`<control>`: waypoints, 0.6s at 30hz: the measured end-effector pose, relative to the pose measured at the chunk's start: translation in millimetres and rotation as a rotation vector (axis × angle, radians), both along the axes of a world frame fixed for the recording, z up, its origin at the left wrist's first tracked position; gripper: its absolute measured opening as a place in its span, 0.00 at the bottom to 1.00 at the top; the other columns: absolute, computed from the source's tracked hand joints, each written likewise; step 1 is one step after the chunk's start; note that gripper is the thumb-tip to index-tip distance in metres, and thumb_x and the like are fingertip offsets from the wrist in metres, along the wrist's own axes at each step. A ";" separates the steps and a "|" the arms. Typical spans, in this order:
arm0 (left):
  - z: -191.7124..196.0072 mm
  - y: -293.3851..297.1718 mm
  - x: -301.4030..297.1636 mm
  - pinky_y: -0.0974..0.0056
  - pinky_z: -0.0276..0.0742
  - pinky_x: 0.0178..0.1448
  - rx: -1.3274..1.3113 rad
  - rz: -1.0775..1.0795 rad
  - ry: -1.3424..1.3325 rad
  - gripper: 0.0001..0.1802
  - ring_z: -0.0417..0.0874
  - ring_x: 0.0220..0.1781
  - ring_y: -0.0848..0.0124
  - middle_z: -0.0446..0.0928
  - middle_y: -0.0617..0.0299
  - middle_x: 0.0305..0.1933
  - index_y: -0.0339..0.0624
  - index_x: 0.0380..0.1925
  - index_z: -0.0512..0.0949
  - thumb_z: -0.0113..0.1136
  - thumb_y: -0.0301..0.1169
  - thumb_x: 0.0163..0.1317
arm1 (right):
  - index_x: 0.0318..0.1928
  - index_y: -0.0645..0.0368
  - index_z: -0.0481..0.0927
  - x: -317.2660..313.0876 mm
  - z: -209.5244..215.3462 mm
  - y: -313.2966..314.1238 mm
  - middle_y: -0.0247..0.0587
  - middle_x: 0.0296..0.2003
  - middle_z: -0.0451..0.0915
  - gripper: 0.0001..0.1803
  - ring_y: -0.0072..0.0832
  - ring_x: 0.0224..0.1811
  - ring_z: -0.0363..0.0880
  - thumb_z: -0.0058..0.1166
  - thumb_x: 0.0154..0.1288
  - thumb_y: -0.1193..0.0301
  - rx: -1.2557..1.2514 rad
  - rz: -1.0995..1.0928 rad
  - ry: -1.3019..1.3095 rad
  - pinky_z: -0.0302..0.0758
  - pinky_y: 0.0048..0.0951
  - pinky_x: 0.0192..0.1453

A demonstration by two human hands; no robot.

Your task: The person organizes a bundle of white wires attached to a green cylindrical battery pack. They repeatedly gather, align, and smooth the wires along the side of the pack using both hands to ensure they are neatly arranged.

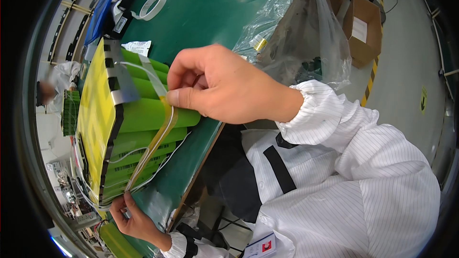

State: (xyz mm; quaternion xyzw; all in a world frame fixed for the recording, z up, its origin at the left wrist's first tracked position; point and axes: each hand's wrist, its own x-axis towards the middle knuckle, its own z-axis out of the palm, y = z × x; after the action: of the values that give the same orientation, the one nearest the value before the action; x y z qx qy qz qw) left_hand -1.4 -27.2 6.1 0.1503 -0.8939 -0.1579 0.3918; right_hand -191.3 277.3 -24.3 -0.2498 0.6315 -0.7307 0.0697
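A battery pack of green cylindrical cells (pixel 148 114) stands on the green table, with a yellow sheet (pixel 93 119) over one face and a metal strip (pixel 123 79) along its edge. White wires (pixel 143 161) run along the cells under a strip of amber tape (pixel 161 134). My right hand (pixel 220 83) pinches the tape between thumb and bent fingers near the pack's upper part. Lower down, my left hand (pixel 134 222) has thumb and forefinger closed on the white wires at the pack's bottom corner. Its other fingers curl loosely.
Farther along the table (pixel 203 9) lie a white tape roll (pixel 154 5) and a silver packet (pixel 137 47). Clear plastic sheeting (pixel 306 33) hangs over the right edge, near a cardboard box (pixel 362 31). Another green pack (pixel 71 112) and a blurred hand (pixel 47 93) are at left.
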 end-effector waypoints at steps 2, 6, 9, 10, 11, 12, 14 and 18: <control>0.9 0.6 1.3 0.67 0.62 0.43 -0.012 0.005 -0.002 0.12 0.65 0.35 0.74 0.71 0.68 0.29 0.35 0.31 0.78 0.70 0.30 0.67 | 0.42 0.68 0.83 7.1 2.1 -2.0 0.39 0.29 0.84 0.09 0.20 0.28 0.78 0.61 0.70 0.72 0.010 -0.026 0.022 0.76 0.25 0.33; 2.7 3.6 0.2 0.67 0.62 0.43 -0.019 0.014 -0.008 0.13 0.65 0.35 0.73 0.71 0.68 0.29 0.35 0.31 0.77 0.69 0.32 0.67 | 0.40 0.68 0.82 14.2 -2.5 -7.1 0.47 0.30 0.83 0.08 0.30 0.29 0.81 0.60 0.69 0.73 -0.032 -0.137 0.148 0.75 0.29 0.35; 3.7 7.1 0.0 0.66 0.63 0.44 -0.013 0.025 -0.015 0.13 0.65 0.35 0.73 0.71 0.68 0.29 0.35 0.30 0.77 0.69 0.32 0.68 | 0.40 0.66 0.82 13.9 -8.9 -11.8 0.47 0.29 0.81 0.06 0.36 0.30 0.81 0.59 0.69 0.75 -0.025 -0.252 0.334 0.75 0.32 0.35; 3.9 8.2 0.0 0.66 0.63 0.44 -0.010 0.029 -0.017 0.13 0.65 0.35 0.73 0.71 0.68 0.29 0.35 0.30 0.77 0.69 0.32 0.68 | 0.40 0.66 0.82 14.4 -10.9 -13.3 0.47 0.30 0.81 0.06 0.38 0.31 0.81 0.59 0.69 0.74 -0.029 -0.267 0.358 0.75 0.33 0.35; 3.7 7.9 -0.1 0.66 0.63 0.44 -0.010 0.030 -0.019 0.13 0.65 0.35 0.73 0.71 0.68 0.29 0.35 0.30 0.77 0.69 0.32 0.68 | 0.40 0.65 0.82 14.7 -12.3 -14.3 0.47 0.31 0.80 0.06 0.39 0.31 0.80 0.59 0.69 0.74 -0.030 -0.283 0.385 0.75 0.34 0.35; 3.4 6.8 0.6 0.66 0.63 0.44 -0.009 0.030 -0.021 0.13 0.65 0.35 0.73 0.71 0.68 0.29 0.35 0.30 0.76 0.69 0.32 0.68 | 0.41 0.65 0.81 14.5 -13.8 -15.2 0.47 0.31 0.79 0.06 0.41 0.32 0.80 0.59 0.69 0.74 -0.031 -0.300 0.413 0.75 0.35 0.35; 3.7 7.9 -0.2 0.66 0.64 0.45 -0.018 0.032 -0.024 0.13 0.65 0.35 0.73 0.71 0.67 0.30 0.35 0.31 0.76 0.68 0.32 0.68 | 0.41 0.65 0.81 12.7 -18.3 -18.4 0.46 0.33 0.78 0.06 0.39 0.32 0.80 0.59 0.67 0.74 -0.027 -0.345 0.555 0.75 0.34 0.34; 2.9 12.3 -0.3 0.66 0.64 0.45 -0.054 0.039 -0.033 0.13 0.66 0.35 0.72 0.71 0.67 0.30 0.35 0.31 0.76 0.68 0.31 0.69 | 0.42 0.70 0.80 23.7 -7.1 -9.9 0.45 0.37 0.76 0.11 0.39 0.33 0.79 0.58 0.61 0.75 0.341 -0.419 0.786 0.76 0.30 0.33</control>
State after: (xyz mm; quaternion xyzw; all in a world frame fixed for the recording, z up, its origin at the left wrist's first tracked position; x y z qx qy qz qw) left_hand -1.7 -14.9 9.0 0.1595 -0.9010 -0.1238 0.3839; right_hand -167.6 267.4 -31.5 -0.3596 0.7577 -0.4651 -0.2832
